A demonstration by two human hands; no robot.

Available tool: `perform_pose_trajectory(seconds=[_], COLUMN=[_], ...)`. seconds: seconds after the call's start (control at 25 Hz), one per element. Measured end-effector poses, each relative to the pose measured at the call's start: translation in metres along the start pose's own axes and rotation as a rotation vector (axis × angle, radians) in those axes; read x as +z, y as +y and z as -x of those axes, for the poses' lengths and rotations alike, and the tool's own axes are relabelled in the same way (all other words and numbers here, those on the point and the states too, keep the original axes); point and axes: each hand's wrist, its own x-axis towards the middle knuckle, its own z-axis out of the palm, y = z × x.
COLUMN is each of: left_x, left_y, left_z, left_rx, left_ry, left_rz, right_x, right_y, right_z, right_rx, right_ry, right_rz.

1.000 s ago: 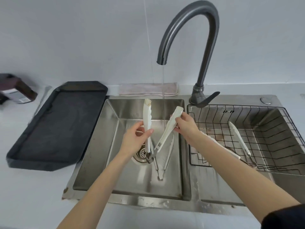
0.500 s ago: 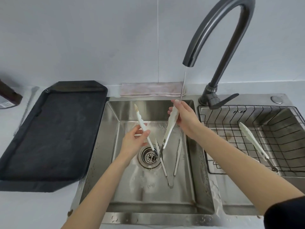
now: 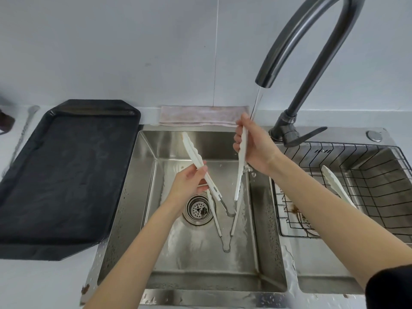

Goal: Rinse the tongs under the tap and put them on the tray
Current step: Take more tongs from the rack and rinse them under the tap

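White tongs [image 3: 239,175] are spread in a V over the steel sink [image 3: 200,277], hinge end down near the drain. My left hand [image 3: 189,186] grips the left arm of the tongs at its middle. My right hand [image 3: 254,148] grips the right arm near its tip, right under the thin stream from the dark curved tap [image 3: 296,52]; water runs down that arm. A second pair of white tongs [image 3: 223,228] lies flat on the sink floor. The black tray [image 3: 66,175] sits on the counter left of the sink, with nothing on it.
A wire rack [image 3: 356,197] fills the right basin and holds another pair of white tongs [image 3: 336,186]. A folded cloth [image 3: 202,115] lies behind the sink. The drain strainer [image 3: 198,208] is under my left hand. A dark bottle edge [image 3: 5,121] shows at far left.
My right hand has lifted its tong arm closer to the spout, into the stream. The tongs have spread wider, and the view has shifted left and nearer to the sink.
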Motion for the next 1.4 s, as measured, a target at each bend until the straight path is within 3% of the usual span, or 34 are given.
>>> perform_pose_trajectory(seconds=[0.08,0.28,0.44,0.56,0.84,1.08,1.4], left_x=[0.0,0.008,0.016,0.026,0.058,0.075,0.079], left_y=[0.004,0.005,0.001,0.002,0.012,0.018,0.029], left_z=[-0.002,-0.007,-0.011,-0.015,-0.02,-0.021,-0.019], left_rx=[-0.009,-0.006,-0.072,-0.127,-0.2,-0.241,-0.29], left_ry=[0.01,0.055,0.083,0.031,-0.163,-0.271,-0.271], left_rz=[0.026,-0.042,-0.074,-0.036,0.075,0.226,0.25], right_x=[0.001,0.005,-0.007,-0.018,-0.029,-0.032,-0.052], right_y=[-0.002,-0.001,0.007,0.023,0.02,-0.004,-0.002], right_z=[0.002,0.004,0.016,0.031,0.054,0.061,0.062], right_rx=[0.011,0.058,0.022,0.043,-0.106,-0.213,-0.157], right_ry=[-0.036,0.109,0.069,0.026,0.139,0.292,0.363], right_rz=[-0.024,-0.092,-0.117,0.032,0.346,0.302,0.294])
